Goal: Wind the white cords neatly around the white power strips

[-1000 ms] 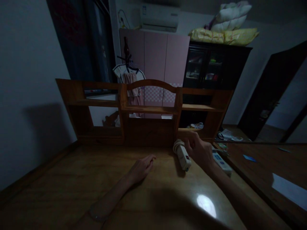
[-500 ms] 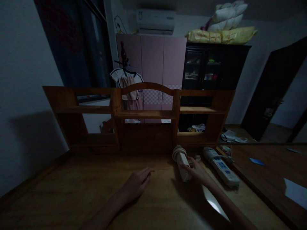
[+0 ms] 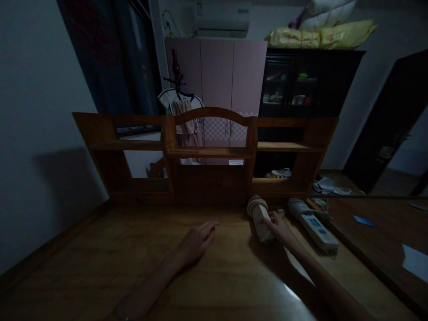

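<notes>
My right hand (image 3: 279, 228) grips a white power strip (image 3: 261, 223) by its right side, the thumb on its upper face. A pale cord (image 3: 257, 203) is coiled around the strip's far end. The strip sits at the table's back right, and its underside is hidden, so I cannot tell if it touches the wood. My left hand (image 3: 199, 240) rests on the tabletop, fingers stretched forward and holding nothing. To the right of my right hand lies a second power strip (image 3: 317, 231) with a blue label and a grey cord wound at its far end.
A wooden shelf unit (image 3: 210, 154) stands along the back of the wooden table (image 3: 140, 249). At the right is a darker brown surface (image 3: 377, 240) with a blue card (image 3: 363, 220) and white paper (image 3: 414, 262). A wall (image 3: 30, 178) borders the left side.
The view has tipped down and shifted slightly left. In my right hand the power strip has rolled a little, showing more of its socket face. My left hand stays on the table.
</notes>
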Action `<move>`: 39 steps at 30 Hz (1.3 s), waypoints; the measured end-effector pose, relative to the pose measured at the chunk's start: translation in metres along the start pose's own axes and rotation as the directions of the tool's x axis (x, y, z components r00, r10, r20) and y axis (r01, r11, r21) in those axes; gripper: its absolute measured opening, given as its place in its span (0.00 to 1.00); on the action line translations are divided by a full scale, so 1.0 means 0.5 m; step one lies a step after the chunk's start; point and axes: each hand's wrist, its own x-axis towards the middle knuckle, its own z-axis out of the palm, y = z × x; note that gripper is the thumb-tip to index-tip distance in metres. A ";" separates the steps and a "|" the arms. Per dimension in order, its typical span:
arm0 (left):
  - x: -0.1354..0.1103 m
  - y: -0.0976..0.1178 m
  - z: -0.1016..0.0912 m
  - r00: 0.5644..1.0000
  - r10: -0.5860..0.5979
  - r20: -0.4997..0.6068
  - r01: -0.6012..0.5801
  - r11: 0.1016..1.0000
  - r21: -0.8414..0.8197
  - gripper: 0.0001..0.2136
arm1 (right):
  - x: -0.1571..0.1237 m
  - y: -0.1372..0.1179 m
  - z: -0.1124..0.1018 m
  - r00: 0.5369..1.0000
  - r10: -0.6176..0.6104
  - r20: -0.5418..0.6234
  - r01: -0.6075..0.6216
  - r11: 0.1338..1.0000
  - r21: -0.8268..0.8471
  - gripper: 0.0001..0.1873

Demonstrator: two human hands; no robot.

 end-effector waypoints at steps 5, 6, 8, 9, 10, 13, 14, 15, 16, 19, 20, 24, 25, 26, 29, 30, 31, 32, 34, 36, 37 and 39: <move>-0.001 0.000 -0.001 1.000 0.013 -0.006 -0.013 1.000 -0.002 0.16 | -0.017 -0.009 0.011 0.997 -0.040 0.060 0.037 0.998 0.054 0.21; -0.001 0.001 -0.001 1.000 0.017 -0.010 -0.017 1.000 -0.003 0.17 | -0.023 -0.013 0.015 0.995 -0.050 0.086 0.044 0.996 0.073 0.22; -0.001 0.003 -0.001 1.000 0.012 -0.019 -0.012 1.000 -0.003 0.17 | -0.038 -0.024 0.026 0.987 -0.073 0.141 0.057 0.992 0.114 0.23; 0.000 0.005 -0.001 1.000 0.005 -0.022 -0.005 1.000 0.000 0.17 | -0.047 -0.031 0.032 0.981 -0.089 0.170 0.066 0.988 0.138 0.24; 0.000 0.007 -0.002 1.000 -0.003 -0.023 0.003 1.000 0.003 0.17 | -0.055 -0.038 0.038 0.974 -0.109 0.199 0.077 0.984 0.161 0.24; 0.002 0.015 -0.003 1.000 -0.025 -0.016 0.025 1.000 0.005 0.19 | -0.083 -0.058 0.054 0.941 -0.172 0.290 0.105 0.967 0.233 0.25; 0.003 0.016 -0.003 0.999 -0.031 -0.012 0.031 1.000 0.001 0.19 | -0.092 -0.064 0.058 0.923 -0.191 0.333 0.104 0.960 0.261 0.26; 0.003 0.017 -0.003 0.999 -0.037 -0.009 0.037 0.999 -0.004 0.19 | -0.102 -0.069 0.062 0.904 -0.201 0.378 0.092 0.954 0.285 0.27; 0.004 0.017 -0.002 0.999 -0.044 -0.005 0.044 0.999 -0.009 0.19 | -0.111 -0.073 0.065 0.881 -0.204 0.427 0.072 0.950 0.305 0.29; 0.004 0.014 0.001 0.997 -0.077 0.004 0.077 0.996 -0.032 0.16 | -0.132 -0.082 0.070 0.823 -0.203 0.530 0.017 0.942 0.335 0.32; 0.004 0.013 0.001 0.996 -0.087 0.001 0.087 0.995 -0.039 0.15 | -0.137 -0.084 0.071 0.812 -0.208 0.546 0.013 0.941 0.339 0.32; 0.003 0.013 0.002 0.996 -0.092 -0.020 0.091 0.995 -0.033 0.12 | -0.142 -0.095 0.066 0.802 -0.223 0.554 0.022 0.938 0.346 0.33; 0.003 0.013 0.003 0.996 -0.086 -0.025 0.086 0.996 -0.019 0.11 | -0.141 -0.099 0.063 0.801 -0.216 0.558 0.017 0.940 0.340 0.33; 0.003 0.012 0.003 0.997 -0.077 -0.031 0.077 0.997 -0.003 0.11 | -0.141 -0.103 0.060 0.795 -0.211 0.568 0.013 0.943 0.333 0.33; 0.005 0.004 0.006 0.999 -0.028 -0.043 0.029 0.999 0.037 0.10 | -0.141 -0.112 0.053 0.736 -0.229 0.637 -0.004 0.940 0.342 0.29; 0.005 0.001 0.006 0.999 -0.011 -0.046 0.013 0.999 0.040 0.10 | -0.143 -0.115 0.053 0.717 -0.233 0.657 -0.023 0.934 0.356 0.28; 0.005 -0.002 0.006 0.999 0.001 -0.048 0.001 0.999 0.038 0.09 | -0.144 -0.116 0.054 0.708 -0.229 0.669 -0.050 0.927 0.371 0.28; 0.006 -0.004 0.007 0.999 0.009 -0.051 -0.007 0.999 0.033 0.08 | -0.146 -0.117 0.055 0.705 -0.215 0.676 -0.084 0.921 0.380 0.28; 0.005 -0.006 0.006 0.998 0.014 -0.055 -0.013 1.000 0.020 0.06 | -0.149 -0.117 0.060 0.720 -0.181 0.670 -0.134 0.911 0.390 0.29; 0.005 -0.005 0.005 0.998 0.008 -0.054 -0.007 1.000 0.008 0.06 | -0.152 -0.117 0.064 0.744 -0.160 0.649 -0.153 0.904 0.399 0.28; 0.005 -0.004 0.005 0.999 0.003 -0.052 -0.003 1.000 0.003 0.07 | -0.154 -0.117 0.065 0.755 -0.149 0.639 -0.164 0.900 0.403 0.28; 0.004 -0.002 0.004 0.999 -0.004 -0.051 0.004 1.000 -0.004 0.07 | -0.157 -0.118 0.067 0.771 -0.110 0.628 -0.206 0.889 0.410 0.30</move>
